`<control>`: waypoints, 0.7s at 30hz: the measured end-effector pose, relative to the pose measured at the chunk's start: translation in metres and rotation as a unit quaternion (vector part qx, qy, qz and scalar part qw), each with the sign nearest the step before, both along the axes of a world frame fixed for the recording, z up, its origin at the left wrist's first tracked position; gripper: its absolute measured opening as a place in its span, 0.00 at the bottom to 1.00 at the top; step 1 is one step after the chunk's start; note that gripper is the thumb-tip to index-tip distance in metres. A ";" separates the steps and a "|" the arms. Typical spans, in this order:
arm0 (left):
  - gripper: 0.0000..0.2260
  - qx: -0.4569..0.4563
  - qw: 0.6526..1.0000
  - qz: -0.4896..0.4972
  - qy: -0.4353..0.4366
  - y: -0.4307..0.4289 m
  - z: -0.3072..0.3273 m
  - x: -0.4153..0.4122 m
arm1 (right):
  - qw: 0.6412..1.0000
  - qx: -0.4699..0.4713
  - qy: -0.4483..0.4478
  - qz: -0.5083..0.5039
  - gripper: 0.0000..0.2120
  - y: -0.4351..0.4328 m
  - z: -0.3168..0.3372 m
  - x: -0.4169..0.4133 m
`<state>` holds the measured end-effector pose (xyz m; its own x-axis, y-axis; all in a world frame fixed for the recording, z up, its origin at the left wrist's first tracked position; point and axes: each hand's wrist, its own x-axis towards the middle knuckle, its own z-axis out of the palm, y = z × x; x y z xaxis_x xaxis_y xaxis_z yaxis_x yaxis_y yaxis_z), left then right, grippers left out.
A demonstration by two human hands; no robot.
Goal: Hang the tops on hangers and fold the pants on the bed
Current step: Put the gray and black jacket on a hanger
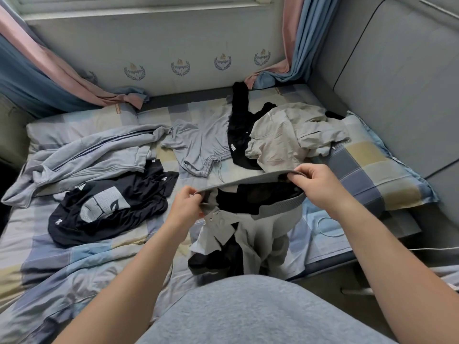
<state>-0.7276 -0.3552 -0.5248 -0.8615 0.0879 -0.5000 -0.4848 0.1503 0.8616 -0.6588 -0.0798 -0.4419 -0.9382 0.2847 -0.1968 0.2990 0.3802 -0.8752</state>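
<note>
Grey garment with a ribbed elastic band and black mesh lining (263, 234): held up over the near edge of the checked blue-and-yellow bed sheet (99, 264), right in front of the person. Its lower part hangs bunched.
Left hand (187, 202) pinches the band's left end, fingers curled round the edge. Right hand (318, 184) pinches the right end, thumb on top. The band is stretched between the 2 hands with the opening toward the camera.
Metal snaps show just below the left hand, so this may be a jacket hem, not a waistband. Can't tell top or pants for sure.

Step, my read: sorting and orienting 1 piece. Nothing looks folded or hung yet, so the task is early.
Next move calls for:
- shake it out and find the legs or sleeves
- if pants: lay flat on bare sheet near the edge, legs together, then fold
- if top: needs a hanger, and 0 hangers are in view

Around it:
- black T-shirt with grey print (106, 209), left of the hands
- pale blue-grey striped zip jacket (87, 155), behind that
- light blue drawstring pants (198, 145), mid-bed
- crumpled black garment (238, 130), touching the beige jacket (293, 130) beyond the right hand
- checked pillow (372, 175), right, against the grey padded headboard (397, 83)
</note>
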 end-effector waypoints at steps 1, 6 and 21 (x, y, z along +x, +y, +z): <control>0.09 -0.005 1.000 -0.007 0.017 -0.002 0.003 0.000 | 1.000 -0.009 -0.007 -0.005 0.11 0.001 -0.001 0.000; 0.10 0.058 0.996 -0.021 0.058 -0.002 0.020 -0.001 | 0.972 -0.224 -0.062 -0.034 0.11 -0.008 0.003 0.002; 0.07 -0.144 0.897 -0.338 0.245 0.034 0.029 0.035 | 0.947 -0.311 -0.021 0.081 0.02 -0.045 0.038 0.032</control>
<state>-0.6923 -0.3214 -0.4954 -0.7832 0.6003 -0.1624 0.2268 0.5188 0.8243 -0.6267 -0.1246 -0.4037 -0.9475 -0.0458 -0.3164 0.3196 -0.1610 -0.9338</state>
